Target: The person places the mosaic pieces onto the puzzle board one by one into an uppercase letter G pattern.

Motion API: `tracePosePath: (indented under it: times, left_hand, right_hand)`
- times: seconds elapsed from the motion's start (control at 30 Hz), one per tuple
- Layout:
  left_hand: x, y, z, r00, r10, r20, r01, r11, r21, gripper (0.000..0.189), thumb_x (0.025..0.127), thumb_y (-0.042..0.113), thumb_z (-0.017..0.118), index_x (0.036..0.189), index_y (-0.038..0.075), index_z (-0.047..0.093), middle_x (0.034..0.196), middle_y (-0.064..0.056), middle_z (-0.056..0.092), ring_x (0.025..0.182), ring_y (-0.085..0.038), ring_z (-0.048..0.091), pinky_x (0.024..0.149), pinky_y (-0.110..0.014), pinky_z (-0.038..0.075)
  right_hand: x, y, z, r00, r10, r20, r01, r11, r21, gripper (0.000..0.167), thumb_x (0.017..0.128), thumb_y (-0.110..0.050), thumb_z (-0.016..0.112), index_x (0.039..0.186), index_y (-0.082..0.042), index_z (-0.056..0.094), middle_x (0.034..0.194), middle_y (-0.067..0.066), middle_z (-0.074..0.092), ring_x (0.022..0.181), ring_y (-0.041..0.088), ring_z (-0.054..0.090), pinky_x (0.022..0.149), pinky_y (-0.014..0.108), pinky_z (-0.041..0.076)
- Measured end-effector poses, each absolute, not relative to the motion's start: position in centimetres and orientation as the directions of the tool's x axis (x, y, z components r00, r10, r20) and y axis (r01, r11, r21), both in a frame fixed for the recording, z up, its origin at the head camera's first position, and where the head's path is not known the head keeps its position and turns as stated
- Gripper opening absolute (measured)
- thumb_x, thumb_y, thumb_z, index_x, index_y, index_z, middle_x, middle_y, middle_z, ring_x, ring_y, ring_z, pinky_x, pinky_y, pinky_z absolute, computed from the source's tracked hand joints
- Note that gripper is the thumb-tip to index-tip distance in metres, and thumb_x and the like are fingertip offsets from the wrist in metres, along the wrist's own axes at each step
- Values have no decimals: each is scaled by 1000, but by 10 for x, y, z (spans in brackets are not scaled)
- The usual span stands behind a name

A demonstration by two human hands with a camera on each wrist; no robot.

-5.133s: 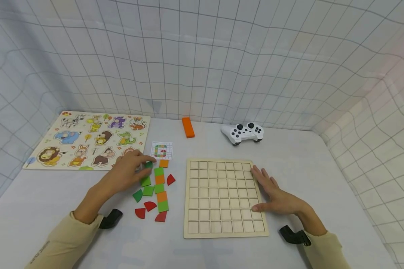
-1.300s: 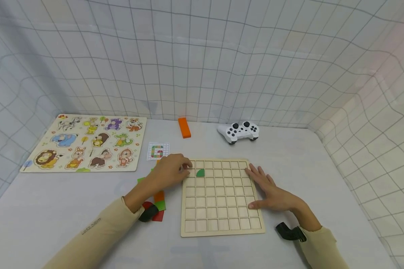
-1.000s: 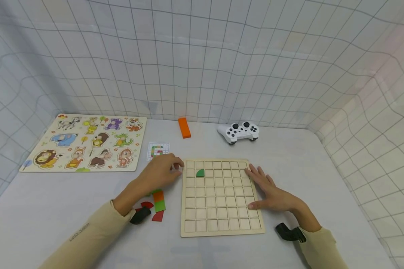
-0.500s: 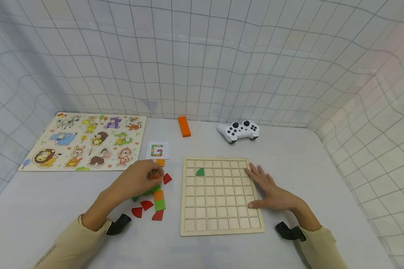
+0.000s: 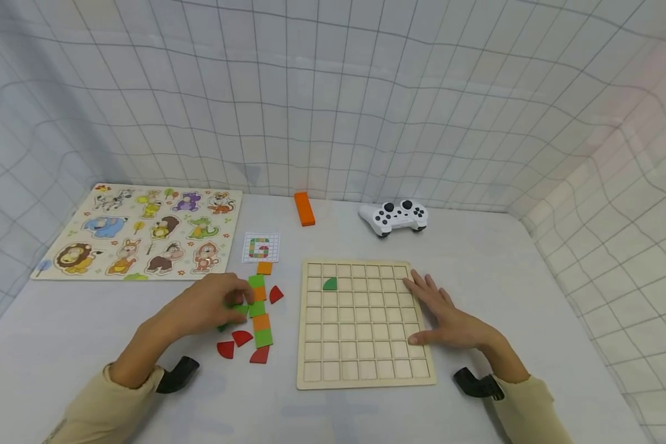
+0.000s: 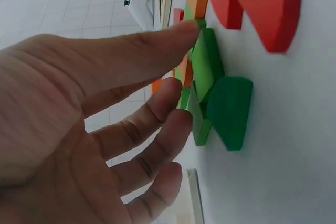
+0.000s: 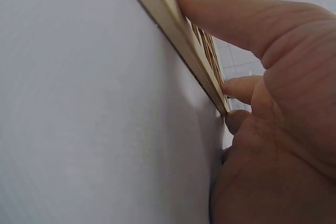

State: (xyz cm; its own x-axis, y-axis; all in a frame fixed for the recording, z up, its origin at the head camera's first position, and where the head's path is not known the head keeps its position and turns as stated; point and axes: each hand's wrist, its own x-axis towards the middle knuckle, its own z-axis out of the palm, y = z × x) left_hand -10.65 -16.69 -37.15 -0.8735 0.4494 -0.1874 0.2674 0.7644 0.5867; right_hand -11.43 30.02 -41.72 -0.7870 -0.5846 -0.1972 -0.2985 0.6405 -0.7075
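Observation:
My left hand [image 5: 208, 305] hovers over a loose group of coloured tiles, fingers bent, with thumb and fingertips apart. In the left wrist view, the thumb tip is close to a light green square tile [image 6: 207, 61]; whether it touches cannot be told. A dark green quarter-circle tile [image 6: 231, 111] lies beside that square. Nothing shows between thumb and fingers. My right hand [image 5: 449, 320] rests with spread fingers on the right edge of a wooden grid board [image 5: 366, 385]. One green quarter-circle tile [image 5: 330, 283] sits in a cell in the board's second row.
Red quarter-circle tiles [image 5: 242, 338] and orange squares [image 5: 261, 322] lie left of the board. Behind them is a pattern card [image 5: 261, 248]. An animal puzzle board [image 5: 139, 231] stands at back left, an orange block [image 5: 304, 209] and white game controller [image 5: 396, 217] at the back.
A green quarter-circle tile has come onto the board since the oldest frame. My left hand has since drawn back leftward from the board to the tiles. The right hand stays put.

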Motion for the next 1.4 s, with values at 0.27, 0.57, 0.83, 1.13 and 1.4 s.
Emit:
tracePosePath:
  times: [0.27,0.57,0.83,1.13,1.4]
  left_hand:
    - [-108,-174,-372,-865,448,-225,241,764,598,27,76,17,87,98,12,71,84,1,58,80,-17,51,68,-30,46]
    - [-109,-175,-377,-862,446,-240,224,760,610,23,78,16,85,96,12,72,86,0,58,82,-17,52,69,-29,48]
    - [-108,-180,-372,-860,458,-226,264,778,571,23,78,20,85,96,15,71,91,5,64,84,-15,55,73,-32,49]
    - [-108,-176,-363,-869,465,-170,298,766,570,22,82,21,81,100,14,71,90,6,67,82,-13,57,68,-28,49]
    - [-115,-151,-357,-868,483,-115,341,748,569,22,82,22,82,99,16,69,86,6,63,76,-12,54,64,-27,46]
  right_hand:
    - [-115,300,-414,-789,-581,-199,-303,650,-697,111,82,-37,82,162,-15,9,168,12,-10,151,40,-22,115,67,-12]
    - [-113,300,-414,-788,-582,-202,-298,647,-702,110,82,-37,81,162,-15,9,168,13,-10,151,40,-22,115,67,-12]
    - [-114,300,-416,-788,-585,-192,-303,640,-706,110,82,-37,81,162,-15,9,169,11,-9,152,40,-21,115,67,-12]
    - [-113,300,-417,-787,-585,-198,-302,644,-703,111,82,-37,81,162,-15,8,169,11,-10,152,39,-21,115,66,-13]
    - [-113,301,-418,-791,-580,-197,-293,641,-710,110,82,-37,81,162,-16,8,169,10,-10,152,38,-22,115,66,-13]
